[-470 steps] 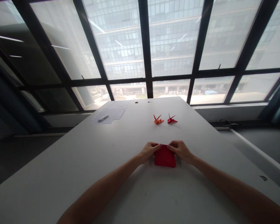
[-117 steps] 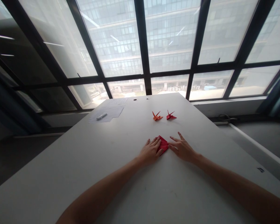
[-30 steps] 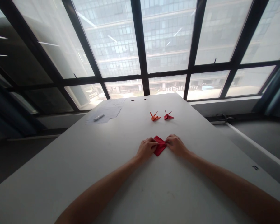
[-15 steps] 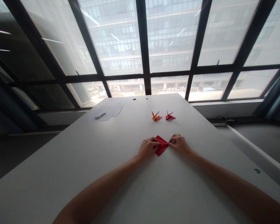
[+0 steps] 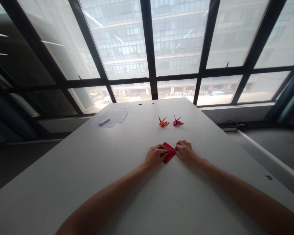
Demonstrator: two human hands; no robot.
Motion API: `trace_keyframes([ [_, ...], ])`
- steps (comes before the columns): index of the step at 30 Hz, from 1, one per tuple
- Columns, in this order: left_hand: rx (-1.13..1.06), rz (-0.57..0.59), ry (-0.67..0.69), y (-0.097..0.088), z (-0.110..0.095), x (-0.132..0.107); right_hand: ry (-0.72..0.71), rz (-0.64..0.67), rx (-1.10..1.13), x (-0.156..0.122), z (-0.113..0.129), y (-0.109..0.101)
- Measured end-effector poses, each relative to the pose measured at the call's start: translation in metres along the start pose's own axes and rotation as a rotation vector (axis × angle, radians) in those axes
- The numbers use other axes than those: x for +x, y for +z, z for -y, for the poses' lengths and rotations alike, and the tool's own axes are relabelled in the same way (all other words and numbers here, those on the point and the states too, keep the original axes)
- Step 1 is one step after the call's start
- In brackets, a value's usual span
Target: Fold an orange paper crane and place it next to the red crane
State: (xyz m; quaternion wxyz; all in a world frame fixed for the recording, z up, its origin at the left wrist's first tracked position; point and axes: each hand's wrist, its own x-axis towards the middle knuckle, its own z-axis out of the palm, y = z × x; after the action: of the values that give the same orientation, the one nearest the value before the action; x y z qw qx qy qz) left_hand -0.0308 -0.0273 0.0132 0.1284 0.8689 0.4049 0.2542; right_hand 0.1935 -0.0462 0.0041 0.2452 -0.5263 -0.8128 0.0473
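A folded piece of red origami paper (image 5: 168, 158) lies on the white table, its right end coming to a point. My left hand (image 5: 155, 154) is closed over the paper's left side, fingertips pressed near its centre crease. At the pointed right end, my right hand (image 5: 186, 152) has its fingers bent together on the tip, partly hiding it. Beyond my hands stand two folded paper cranes, an orange crane (image 5: 163, 122) and, to its right, a red crane (image 5: 177, 122).
White paper sheets (image 5: 121, 117) lie at the far left of the table (image 5: 107, 182), with a pale marker-like stick (image 5: 104, 121) on them. A small dark mark (image 5: 269, 177) is near the right edge. Large black-framed windows (image 5: 176, 42) rise behind.
My right hand's fingers have curled in closer on the paper's pointed end, closing the gap seen between thumb and finger. My left hand stays on the paper. The view has shifted slightly.
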Motion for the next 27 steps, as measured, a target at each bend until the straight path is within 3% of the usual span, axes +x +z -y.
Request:
trace_keyframes([
  [4,0.012,-0.014,0.017,0.001,0.001,0.0,0.085,-0.017,-0.041,0.001,0.001,0.003],
  [7,0.031,-0.019,0.028,0.001,0.003,0.0,0.164,-0.119,-0.046,-0.002,0.002,0.0],
  [10,0.037,-0.024,0.039,0.002,0.004,0.0,0.114,-0.161,-0.06,-0.009,0.007,-0.005],
  [15,0.018,-0.029,0.048,0.004,0.006,0.0,-0.169,0.102,-0.056,-0.019,0.016,0.001],
  [19,0.024,-0.012,0.033,0.004,0.008,0.0,-0.198,0.248,-0.073,-0.021,0.015,0.009],
  [22,0.021,0.001,0.013,0.004,0.007,0.001,-0.155,0.217,-0.124,-0.021,0.012,0.009],
  [27,0.017,0.012,-0.025,0.002,0.004,0.0,0.136,0.024,-0.251,-0.02,0.007,0.006],
])
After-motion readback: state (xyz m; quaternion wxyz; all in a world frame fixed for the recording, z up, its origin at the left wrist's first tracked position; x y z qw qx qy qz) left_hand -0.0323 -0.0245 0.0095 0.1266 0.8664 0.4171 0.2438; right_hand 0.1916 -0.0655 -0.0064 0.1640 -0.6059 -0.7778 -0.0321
